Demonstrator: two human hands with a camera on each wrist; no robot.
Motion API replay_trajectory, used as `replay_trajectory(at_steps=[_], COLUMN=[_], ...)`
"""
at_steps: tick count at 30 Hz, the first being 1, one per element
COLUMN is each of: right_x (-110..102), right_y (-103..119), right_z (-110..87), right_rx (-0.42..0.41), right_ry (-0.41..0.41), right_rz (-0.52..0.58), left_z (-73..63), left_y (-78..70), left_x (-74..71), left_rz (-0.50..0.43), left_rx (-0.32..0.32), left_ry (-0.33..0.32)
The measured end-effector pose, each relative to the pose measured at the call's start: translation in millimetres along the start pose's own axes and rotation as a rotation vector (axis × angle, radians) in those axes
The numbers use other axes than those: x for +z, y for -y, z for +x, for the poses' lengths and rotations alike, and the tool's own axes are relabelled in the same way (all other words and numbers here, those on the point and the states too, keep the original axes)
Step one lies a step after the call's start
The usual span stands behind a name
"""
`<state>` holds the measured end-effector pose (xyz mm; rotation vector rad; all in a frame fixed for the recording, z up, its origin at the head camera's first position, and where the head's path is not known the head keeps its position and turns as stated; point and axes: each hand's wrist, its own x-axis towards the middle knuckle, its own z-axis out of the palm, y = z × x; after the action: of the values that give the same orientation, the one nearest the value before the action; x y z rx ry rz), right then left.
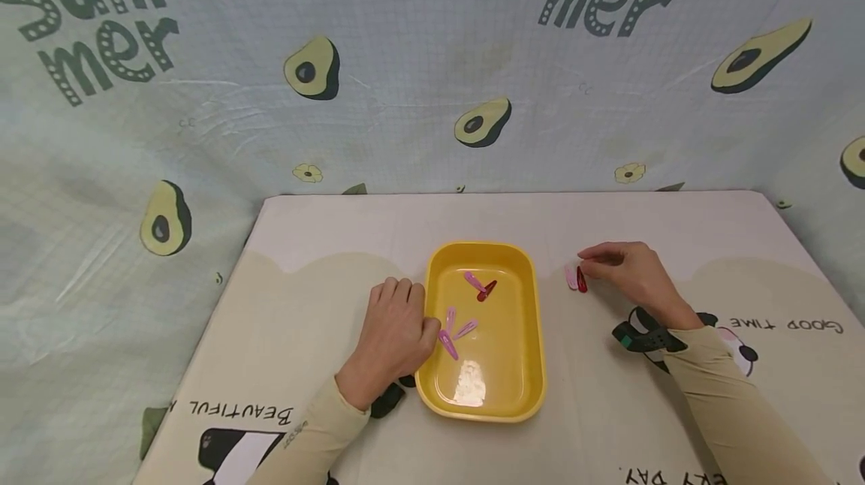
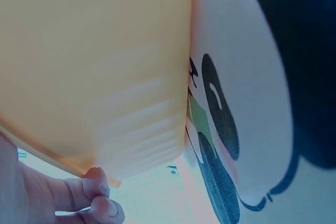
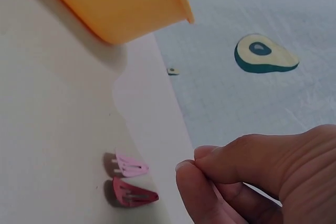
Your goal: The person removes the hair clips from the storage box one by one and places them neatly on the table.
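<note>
One big pale cloth (image 1: 405, 19) with avocados printed on it hangs behind the cream and pale pink counter (image 1: 608, 410). On the counter sits a shiny yellow plastic tray (image 1: 496, 372) with round corners. The left hand (image 1: 395, 331) grips the tray's left rim. The right hand (image 1: 628, 269) holds nothing that shows, its fingers loosely bent and its thumb near the pointer finger. Inside the tray lie four pink teardrop-shaped hair clips (image 1: 448, 344) and one dark red teardrop-shaped hair clip (image 1: 486, 290), which touches a pink one. Right of the tray, a light pink clip (image 1: 571, 278) and a red clip (image 1: 582, 280) lie side by side, just beside the right hand.
</note>
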<state>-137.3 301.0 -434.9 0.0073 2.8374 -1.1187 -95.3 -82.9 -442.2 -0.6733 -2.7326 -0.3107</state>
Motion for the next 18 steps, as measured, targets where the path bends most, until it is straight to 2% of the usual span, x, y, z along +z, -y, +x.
replay_trajectory(at_steps=[18], right_x=[0], right_y=[34], right_z=[-2.1], right_rx=[-0.068], right_ry=[0.025], right_rz=[0.006], left_z=[-0.6], left_y=[1.1], left_x=[-0.2], left_rz=[0.007], left_rx=[0.005], left_ry=[-0.004])
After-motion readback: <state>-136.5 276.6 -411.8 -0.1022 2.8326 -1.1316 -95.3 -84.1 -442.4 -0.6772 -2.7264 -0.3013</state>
